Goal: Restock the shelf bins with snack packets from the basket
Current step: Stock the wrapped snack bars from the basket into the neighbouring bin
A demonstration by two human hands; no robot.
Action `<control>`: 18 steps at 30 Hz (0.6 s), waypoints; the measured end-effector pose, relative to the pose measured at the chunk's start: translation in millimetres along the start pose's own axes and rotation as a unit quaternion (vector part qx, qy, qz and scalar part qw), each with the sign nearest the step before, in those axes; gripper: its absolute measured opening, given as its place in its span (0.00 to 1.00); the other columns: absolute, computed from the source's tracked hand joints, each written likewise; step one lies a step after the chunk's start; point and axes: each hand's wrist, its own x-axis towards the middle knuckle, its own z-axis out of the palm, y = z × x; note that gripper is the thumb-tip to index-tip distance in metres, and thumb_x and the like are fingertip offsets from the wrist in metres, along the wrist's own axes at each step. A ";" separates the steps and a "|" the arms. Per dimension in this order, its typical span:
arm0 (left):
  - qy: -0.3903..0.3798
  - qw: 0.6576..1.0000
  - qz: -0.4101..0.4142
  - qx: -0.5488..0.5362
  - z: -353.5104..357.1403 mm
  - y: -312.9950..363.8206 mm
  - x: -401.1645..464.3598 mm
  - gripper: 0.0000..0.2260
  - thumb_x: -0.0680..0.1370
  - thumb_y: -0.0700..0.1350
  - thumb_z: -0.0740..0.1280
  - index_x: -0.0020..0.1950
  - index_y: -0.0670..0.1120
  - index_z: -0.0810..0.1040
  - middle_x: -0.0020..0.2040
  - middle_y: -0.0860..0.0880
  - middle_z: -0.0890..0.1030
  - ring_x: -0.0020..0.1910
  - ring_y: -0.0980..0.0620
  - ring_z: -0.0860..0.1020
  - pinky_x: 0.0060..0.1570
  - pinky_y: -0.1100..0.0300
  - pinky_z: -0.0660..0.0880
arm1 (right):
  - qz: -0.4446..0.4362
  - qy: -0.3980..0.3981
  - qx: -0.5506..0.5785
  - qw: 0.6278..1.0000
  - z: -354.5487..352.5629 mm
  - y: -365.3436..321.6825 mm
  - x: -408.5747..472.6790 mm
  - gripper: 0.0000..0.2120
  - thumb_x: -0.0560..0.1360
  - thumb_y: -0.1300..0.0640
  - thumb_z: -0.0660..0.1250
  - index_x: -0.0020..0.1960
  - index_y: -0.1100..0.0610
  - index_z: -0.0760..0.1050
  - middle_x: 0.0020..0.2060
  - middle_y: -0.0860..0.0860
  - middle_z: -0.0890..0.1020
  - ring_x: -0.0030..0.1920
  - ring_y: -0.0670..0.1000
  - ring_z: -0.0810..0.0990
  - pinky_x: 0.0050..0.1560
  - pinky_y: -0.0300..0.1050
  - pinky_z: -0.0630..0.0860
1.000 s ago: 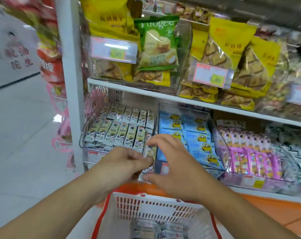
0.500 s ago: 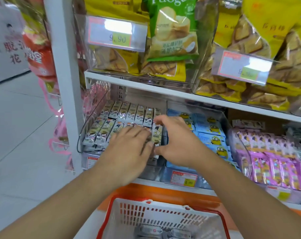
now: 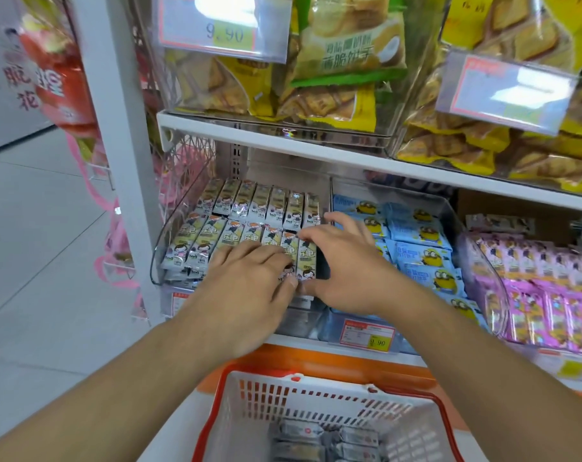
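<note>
- I stand at a shop shelf, both arms reaching forward into a clear plastic bin (image 3: 169, 248) on the lower shelf.
- The bin holds two rows of slim snack packets (image 3: 269, 208), cream and silver, standing side by side.
- My left hand (image 3: 249, 285) lies palm down over the front row, fingers fairly straight and spread, pressing on the packets rather than gripping.
- My right hand (image 3: 346, 265) curls around the row's right end: fingers over the top of the last packet (image 3: 307, 261), thumb at its lower end, pinching it into line.
- Below my arms sits a white basket (image 3: 249, 405) with red handles; more packets (image 3: 322, 438) lie flat in its bottom.
- I judge these packets light, thin and slick in their foil wrap, with a brittle filling; best held by the long edges, gently, not squeezed flat.
- To the right sits a bin of blue packets (image 3: 426, 258), then pink ones (image 3: 549, 301).
</note>
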 end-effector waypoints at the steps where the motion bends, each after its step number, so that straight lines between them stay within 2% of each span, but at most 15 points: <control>1: 0.001 1.000 0.000 0.000 0.7 -0.1 -0.4 0.22 0.85 0.60 0.51 0.77 0.57 0.67 0.76 0.61 0.67 0.77 0.55 0.59 0.76 0.51 0.52 | -0.010 0.005 -0.010 1.000 3.2 1.5 1.2 0.38 0.76 0.41 0.73 0.81 0.46 0.60 0.81 0.45 0.59 0.79 0.43 0.41 0.80 0.53 0.42; 3: 0.004 1.000 0.002 0.000 1.5 0.1 -1.4 0.22 0.85 0.60 0.51 0.78 0.56 0.65 0.77 0.60 0.66 0.77 0.55 0.58 0.77 0.51 0.53 | -0.023 0.011 -0.024 0.999 7.6 5.4 3.3 0.38 0.77 0.40 0.72 0.81 0.47 0.59 0.81 0.44 0.60 0.82 0.45 0.40 0.81 0.54 0.37; 6: -0.002 1.000 0.011 -0.006 1.0 1.3 -3.3 0.25 0.83 0.62 0.47 0.79 0.59 0.63 0.78 0.62 0.63 0.78 0.54 0.56 0.77 0.50 0.53 | -0.030 0.012 -0.024 0.999 10.5 8.9 3.6 0.38 0.77 0.39 0.71 0.81 0.47 0.59 0.82 0.43 0.58 0.83 0.46 0.40 0.81 0.54 0.36; 10: -0.022 0.999 0.033 -0.006 2.1 2.9 -5.9 0.27 0.81 0.63 0.44 0.79 0.61 0.62 0.80 0.62 0.59 0.78 0.53 0.52 0.76 0.48 0.52 | -0.036 0.015 -0.003 0.999 12.6 11.1 3.2 0.37 0.78 0.42 0.71 0.82 0.48 0.59 0.83 0.42 0.56 0.82 0.44 0.39 0.80 0.52 0.38; 13: -0.016 0.999 0.033 -0.001 2.7 3.5 -6.8 0.28 0.81 0.64 0.43 0.78 0.61 0.65 0.80 0.61 0.60 0.78 0.53 0.53 0.76 0.48 0.53 | -0.034 0.015 0.018 0.999 12.2 13.0 1.9 0.38 0.78 0.42 0.72 0.82 0.48 0.59 0.83 0.41 0.54 0.82 0.43 0.39 0.81 0.51 0.40; 18: -0.006 0.999 0.035 0.012 0.7 4.8 -7.1 0.32 0.78 0.65 0.39 0.77 0.60 0.67 0.79 0.60 0.63 0.76 0.51 0.56 0.75 0.48 0.55 | -0.030 0.045 0.054 0.997 8.9 15.2 -3.8 0.37 0.77 0.42 0.73 0.81 0.49 0.63 0.82 0.42 0.56 0.83 0.44 0.43 0.83 0.53 0.48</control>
